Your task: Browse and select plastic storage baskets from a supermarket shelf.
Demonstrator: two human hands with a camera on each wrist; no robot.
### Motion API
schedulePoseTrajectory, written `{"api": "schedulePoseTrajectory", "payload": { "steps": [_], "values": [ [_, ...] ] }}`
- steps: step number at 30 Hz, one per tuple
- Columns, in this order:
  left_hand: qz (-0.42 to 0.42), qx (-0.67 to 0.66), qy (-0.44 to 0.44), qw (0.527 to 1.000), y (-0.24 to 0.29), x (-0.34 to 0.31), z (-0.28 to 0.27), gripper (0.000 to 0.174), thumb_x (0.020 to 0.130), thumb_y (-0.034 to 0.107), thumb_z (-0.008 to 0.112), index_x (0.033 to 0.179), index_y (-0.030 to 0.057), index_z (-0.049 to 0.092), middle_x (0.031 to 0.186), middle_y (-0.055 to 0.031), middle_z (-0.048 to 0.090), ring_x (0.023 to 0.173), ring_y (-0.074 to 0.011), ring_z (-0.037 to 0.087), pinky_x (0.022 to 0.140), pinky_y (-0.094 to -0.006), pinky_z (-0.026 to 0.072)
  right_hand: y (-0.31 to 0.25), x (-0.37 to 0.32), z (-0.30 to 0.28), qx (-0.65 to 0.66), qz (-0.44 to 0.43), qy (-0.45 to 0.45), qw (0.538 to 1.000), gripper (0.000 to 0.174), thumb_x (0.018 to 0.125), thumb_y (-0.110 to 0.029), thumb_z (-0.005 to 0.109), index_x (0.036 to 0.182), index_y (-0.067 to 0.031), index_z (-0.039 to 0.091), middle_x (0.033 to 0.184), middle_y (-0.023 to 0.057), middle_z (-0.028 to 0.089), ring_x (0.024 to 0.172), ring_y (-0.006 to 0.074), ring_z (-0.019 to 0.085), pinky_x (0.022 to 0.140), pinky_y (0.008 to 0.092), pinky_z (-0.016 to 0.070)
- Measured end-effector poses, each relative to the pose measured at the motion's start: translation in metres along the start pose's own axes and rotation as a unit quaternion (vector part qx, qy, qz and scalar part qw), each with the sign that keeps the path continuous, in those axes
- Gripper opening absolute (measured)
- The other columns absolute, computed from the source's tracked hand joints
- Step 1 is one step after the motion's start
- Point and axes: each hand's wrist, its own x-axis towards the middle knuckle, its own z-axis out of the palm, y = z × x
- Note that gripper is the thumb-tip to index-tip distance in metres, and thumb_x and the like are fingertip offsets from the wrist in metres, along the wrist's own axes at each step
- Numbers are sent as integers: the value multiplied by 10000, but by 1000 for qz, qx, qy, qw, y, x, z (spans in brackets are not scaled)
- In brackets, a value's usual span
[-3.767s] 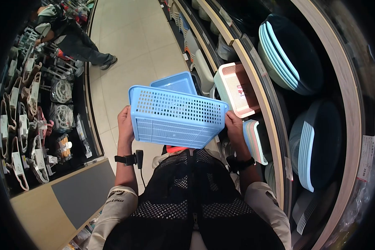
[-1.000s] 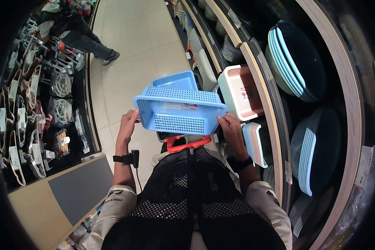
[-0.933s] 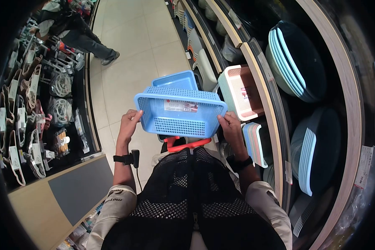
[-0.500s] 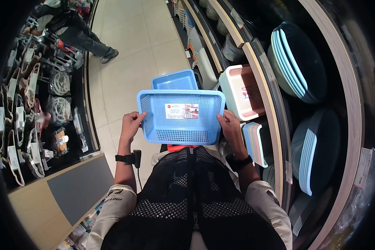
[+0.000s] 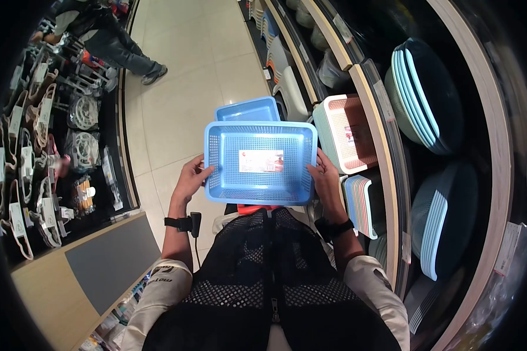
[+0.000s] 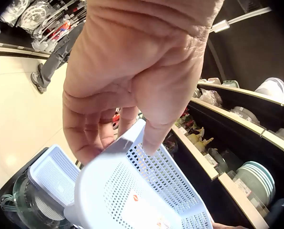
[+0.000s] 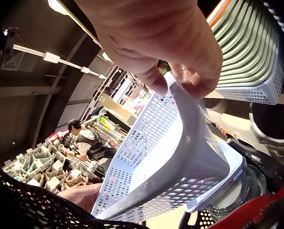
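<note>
A blue perforated plastic basket [image 5: 234, 175] with a printed label [image 5: 262, 161] on its inner floor is held up before the chest, its open side facing me. My left hand [image 5: 191, 178] pinches the left rim, thumb inside and fingers outside. At the opposite end my right hand [image 5: 328, 180] grips the rim the same way; the right wrist view shows its thumb and fingers [image 7: 201, 82] on either side of the edge. Just beyond and below lies a second blue basket [image 5: 246, 110], partly covered by the held one.
To the right, shelves carry a stack of pink and green baskets [image 5: 332, 158], coloured trays [image 5: 357, 207] and large basins [image 5: 407, 99]. A red handle [image 5: 253, 209] shows below the basket. Hangers [image 5: 47, 210] fill the left rack. A person [image 5: 120, 47] stands in the aisle at upper left.
The basket has turned from showing its underside to facing me with its inside and label in full view. Both hands have kept hold of its ends. The view has shifted slightly.
</note>
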Motion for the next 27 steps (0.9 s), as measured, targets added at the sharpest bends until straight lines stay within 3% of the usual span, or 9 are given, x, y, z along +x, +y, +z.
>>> {"api": "schedulePoseTrajectory", "payload": {
  "steps": [3,10,13,15,19,25,27],
  "values": [
    [-54,46,-59,996,-5,-3,-2,677,912,138,735,1519,62,445,981,-102,690,741,-163,700,518,-276,567,-8,-2,5,-69,26,12,997,611,945,55,589,1522,28,392,1205,129,691,1022,151,668,892,264,532],
    [-121,48,-60,990,-41,4,-5,666,901,21,667,1512,21,403,988,-170,733,715,-195,721,487,-278,559,40,18,6,-65,6,-58,996,632,959,11,624,1533,40,360,1303,143,642,1167,195,625,999,316,490],
    [-137,29,-33,990,-64,15,-7,643,902,8,650,1493,-17,398,958,-180,732,693,-207,722,475,-295,567,47,16,10,-63,68,-37,995,632,950,-30,658,1516,42,387,1350,162,609,1222,214,596,1033,335,469],
    [-133,29,-13,991,-78,29,-10,650,890,-15,637,1489,-37,385,927,-190,722,672,-219,721,464,-305,576,49,17,11,-153,-1,-40,987,621,934,-66,689,1494,20,432,1353,169,603,1249,230,580,1060,358,452],
    [-123,-9,42,992,-95,62,-12,635,873,-40,629,1459,-64,384,895,-212,709,657,-247,724,463,-330,597,31,6,14,-210,67,-13,975,599,916,-104,721,1461,-7,490,1347,186,608,1247,242,583,1053,391,459],
    [-95,30,78,992,-123,143,-10,565,871,-29,649,1394,-49,436,921,-229,716,692,-292,736,467,-371,603,49,-2,3,-163,83,15,983,548,903,-148,750,1403,-24,564,1331,187,626,1202,235,621,918,348,539],
    [-100,48,82,990,-137,173,-9,551,869,-19,658,1381,-42,453,925,-229,719,706,-299,741,483,-378,605,39,-6,5,-225,129,20,966,529,907,-127,744,1398,-28,572,1272,172,650,1156,221,640,877,320,556]
  ]
}}
